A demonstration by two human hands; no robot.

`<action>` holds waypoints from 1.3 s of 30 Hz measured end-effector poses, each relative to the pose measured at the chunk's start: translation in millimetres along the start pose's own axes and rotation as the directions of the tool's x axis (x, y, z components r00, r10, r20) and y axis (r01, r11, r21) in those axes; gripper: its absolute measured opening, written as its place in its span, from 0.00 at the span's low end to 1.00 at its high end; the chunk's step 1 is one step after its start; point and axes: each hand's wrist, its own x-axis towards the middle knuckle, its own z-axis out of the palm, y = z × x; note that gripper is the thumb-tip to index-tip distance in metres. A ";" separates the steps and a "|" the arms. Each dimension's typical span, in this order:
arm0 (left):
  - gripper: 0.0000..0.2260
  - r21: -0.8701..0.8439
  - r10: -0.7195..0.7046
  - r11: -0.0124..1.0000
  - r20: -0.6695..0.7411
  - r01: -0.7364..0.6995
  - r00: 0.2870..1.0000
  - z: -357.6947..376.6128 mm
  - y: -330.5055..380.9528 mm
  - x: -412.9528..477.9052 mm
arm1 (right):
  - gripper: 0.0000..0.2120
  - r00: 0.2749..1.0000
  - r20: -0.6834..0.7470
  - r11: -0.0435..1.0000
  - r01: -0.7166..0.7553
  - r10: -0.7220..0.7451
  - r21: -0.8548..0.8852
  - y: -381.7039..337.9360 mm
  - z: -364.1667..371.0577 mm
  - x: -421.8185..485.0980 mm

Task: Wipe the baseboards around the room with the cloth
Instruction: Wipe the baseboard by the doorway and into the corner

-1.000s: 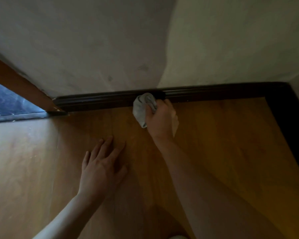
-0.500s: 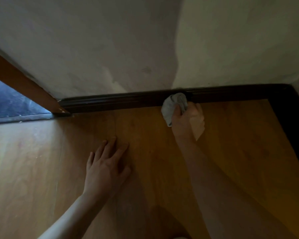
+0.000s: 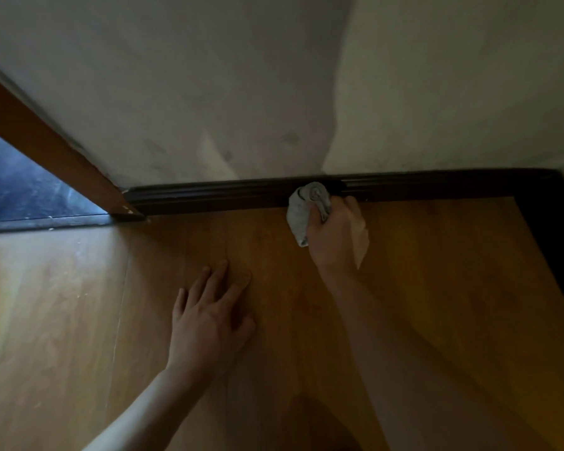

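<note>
The baseboard, a dark moulded strip, runs across the middle of the frame where the pale wall meets the wooden floor. It turns at the upper-right corner and comes down the right edge. The cloth, grey and bunched, sits just right of centre, pressed against the strip's face with its tail hanging toward the floor. The right hand has its grip clamped on the cloth, fingers curled round the bundle. The left hand, lower centre, has its grip apart, fingers spread flat on the boards as a prop.

To do this stroke well, I judge the cloth should stay firm against the moulding's grooves and top ledge (dust tends to settle there) and travel in one even pass along the strip. The loose tail could drag grit across the floor, so tucking it in would help.

The floor is warm, glossy plank, brighter at the left, with pale specks near the threshold. At the upper left a brown door frame slants down to the floor, with a dark mottled surface beyond it. The wall shows faint scuffs.
</note>
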 end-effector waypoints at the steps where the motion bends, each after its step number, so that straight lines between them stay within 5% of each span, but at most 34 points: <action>1: 0.31 -0.006 -0.001 1.000 -0.003 0.001 1.000 0.2 -0.1 0.3 | 0.13 1.000 -0.007 1.000 -0.005 0.005 -0.011 1.4 -0.4 0.8; 15: 0.32 0.070 0.041 0.997 -0.003 -0.041 0.999 -1.3 -4.4 1.1 | 0.13 0.980 0.144 0.990 0.134 -0.141 0.053 -58.6 27.7 -27.4; 28: 0.29 0.134 0.252 0.959 -0.008 -0.249 0.968 1.6 29.3 24.4 | 0.12 0.986 -0.064 0.987 -0.151 0.154 0.054 25.5 -15.4 14.1; 34: 0.29 0.144 0.241 0.960 0.001 -0.238 0.971 5.1 40.2 37.4 | 0.10 0.996 -0.061 0.994 -0.056 0.063 0.098 29.5 -17.4 14.8; 39: 0.29 0.137 0.232 0.963 0.026 -0.233 0.972 4.0 50.3 47.7 | 0.09 0.980 -0.141 0.986 -0.128 0.143 0.106 41.2 -20.7 19.2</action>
